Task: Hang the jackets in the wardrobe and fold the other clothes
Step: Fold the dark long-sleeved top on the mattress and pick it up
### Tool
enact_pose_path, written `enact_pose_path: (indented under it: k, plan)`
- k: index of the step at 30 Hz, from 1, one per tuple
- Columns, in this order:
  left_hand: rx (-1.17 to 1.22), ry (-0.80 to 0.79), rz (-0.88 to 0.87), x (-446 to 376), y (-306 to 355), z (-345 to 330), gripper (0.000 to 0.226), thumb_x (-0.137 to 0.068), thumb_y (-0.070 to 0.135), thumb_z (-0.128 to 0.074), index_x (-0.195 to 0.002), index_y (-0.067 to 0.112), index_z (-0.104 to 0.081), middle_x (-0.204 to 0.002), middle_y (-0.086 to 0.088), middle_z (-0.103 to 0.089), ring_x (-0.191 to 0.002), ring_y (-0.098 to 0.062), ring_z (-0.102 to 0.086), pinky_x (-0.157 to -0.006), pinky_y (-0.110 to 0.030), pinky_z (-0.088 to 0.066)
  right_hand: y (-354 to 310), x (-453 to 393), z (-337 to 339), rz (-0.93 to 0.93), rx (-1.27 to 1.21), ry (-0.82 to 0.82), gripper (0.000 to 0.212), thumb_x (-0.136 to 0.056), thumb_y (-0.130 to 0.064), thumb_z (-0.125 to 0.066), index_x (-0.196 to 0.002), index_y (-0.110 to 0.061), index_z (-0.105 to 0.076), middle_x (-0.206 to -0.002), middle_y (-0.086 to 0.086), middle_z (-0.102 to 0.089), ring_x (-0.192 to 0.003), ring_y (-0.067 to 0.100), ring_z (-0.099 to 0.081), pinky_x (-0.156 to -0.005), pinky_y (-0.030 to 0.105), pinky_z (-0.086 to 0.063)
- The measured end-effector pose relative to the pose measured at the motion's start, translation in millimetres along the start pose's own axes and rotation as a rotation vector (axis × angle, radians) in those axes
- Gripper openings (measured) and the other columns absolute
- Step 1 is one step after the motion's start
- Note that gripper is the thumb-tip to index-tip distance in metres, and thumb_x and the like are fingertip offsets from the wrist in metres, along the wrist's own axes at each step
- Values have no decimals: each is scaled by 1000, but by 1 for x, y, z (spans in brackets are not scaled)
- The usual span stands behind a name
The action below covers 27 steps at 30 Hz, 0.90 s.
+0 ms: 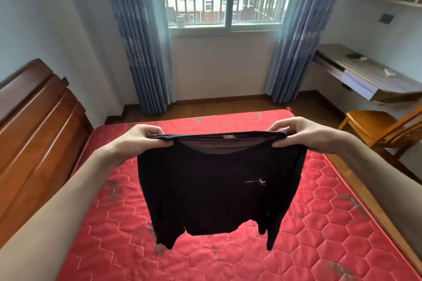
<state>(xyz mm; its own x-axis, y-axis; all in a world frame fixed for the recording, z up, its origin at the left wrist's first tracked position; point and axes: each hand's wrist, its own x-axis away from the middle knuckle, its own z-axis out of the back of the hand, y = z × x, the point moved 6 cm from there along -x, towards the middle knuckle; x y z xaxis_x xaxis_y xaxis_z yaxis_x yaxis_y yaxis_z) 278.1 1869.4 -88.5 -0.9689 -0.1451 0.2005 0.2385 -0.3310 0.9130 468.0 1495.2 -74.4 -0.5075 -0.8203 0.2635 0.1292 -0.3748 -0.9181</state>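
A: From the head camera, what's in hand?

B: A thin black knit top with a small pale emblem on the chest (217,189). The left hand (146,138) pinches one shoulder, fingers and thumb curled round the fabric, and the right hand (290,132) pinches the other the same way. The neckline is stretched level between them and the body hangs free in the air, above the red quilted mattress with hexagon stitching (319,223), not touching it as far as I can tell.

A: Jacket or fold pile?

B: I'd judge it belongs with the folding; it looks like a light pullover, no zip or buttons showing. It isn't folded yet. It's merely spread open, so the folding of this piece has barely begun.

A: And the rest of the task?

B: Hard to gauge. No folded stack, no other clothes and no wardrobe appear in this view, so I can't say what is finished or left.

A: Any containers?

B: Only the wooden wall-mounted desk (365,75) at the right, with a pale drawer front standing out; what is inside it can't be seen. A few small items lie on the desktop, too small to identify. A wooden chair (374,128) stands below it.
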Motion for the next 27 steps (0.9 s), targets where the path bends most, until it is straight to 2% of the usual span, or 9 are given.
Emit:
enact_pose_path:
  k: [3, 6, 8, 13, 16, 18, 22, 25, 27]
  plan:
    - [-90, 58, 2, -8, -9, 11, 33, -89, 27, -83, -77, 4, -62, -69, -3, -63, -65, -13, -57, -58, -23, -44, 16, -16, 9, -73, 430, 41, 18, -88, -16, -81, -100, -29, -76, -89, 2, -78, -79, 9, -72, -74, 28, -55]
    - [-174, 172, -53, -24, -14, 21, 31, -94, 18, -77, -78, 0, -58, -65, 1, -63, -59, -9, -55, -51, -19, -44, 27, -40, 19, -93, 791, 263, 22, -91, -17, -78, -87, -37, -67, -74, -11, -62, -69, 4, -61, -60, 16, -41]
    - [-220, 231, -105, -39, -13, 29, 26, -97, 15, -74, -80, 1, -59, -69, -3, -64, -63, -11, -56, -56, -26, -46, 28, -56, 22, -59, 819, 398, 17, -93, -10, -76, -91, -26, -69, -79, -11, -58, -78, 16, -63, -64, 19, -41]
    - [-353, 480, -219, -78, 5, 63, 22, -94, 14, -75, -77, 12, -62, -70, -8, -63, -65, -17, -52, -64, -39, -47, 1, -92, 45, 4, 908, 669, 7, -97, -4, -66, -100, -1, -70, -99, 16, -65, -97, 38, -63, -83, 41, -49]
    - [-269, 575, -234, -92, 7, 89, 17, -95, 18, -75, -81, 15, -67, -75, -6, -71, -68, -16, -58, -71, -43, -53, -16, -100, 61, 82, 773, 876, 10, -99, -9, -61, -98, -2, -68, -94, 18, -65, -90, 39, -63, -78, 44, -47]
    - [-227, 579, -235, -96, 1, 95, 13, -96, 19, -74, -84, 16, -70, -79, -6, -73, -71, -16, -61, -73, -43, -54, -15, -102, 65, 120, 579, 960, 11, -100, -13, -61, -92, -12, -68, -81, 8, -68, -79, 29, -64, -69, 38, -45]
    - [-143, 515, -207, -89, -25, 79, 13, -96, 14, -75, -83, 16, -74, -77, -14, -71, -71, -15, -58, -68, -34, -49, 10, -103, 51, 159, 327, 936, 16, -100, -19, -63, -85, -18, -70, -76, -7, -70, -73, 13, -63, -67, 22, -47]
    - [-129, 481, -110, -68, -58, 59, 11, -95, 13, -75, -84, 11, -74, -75, -10, -69, -70, -16, -58, -65, -32, -47, 33, -88, 27, 156, 453, 891, 11, -95, -28, -64, -85, -25, -68, -78, -13, -71, -75, 7, -65, -66, 14, -44]
    - [-145, 455, -38, -52, -79, 41, 10, -95, 12, -75, -87, 6, -74, -77, -12, -71, -72, -16, -60, -66, -32, -48, 52, -71, 8, 112, 584, 874, 13, -90, -37, -61, -85, -26, -66, -73, -11, -71, -70, 14, -65, -58, 19, -42]
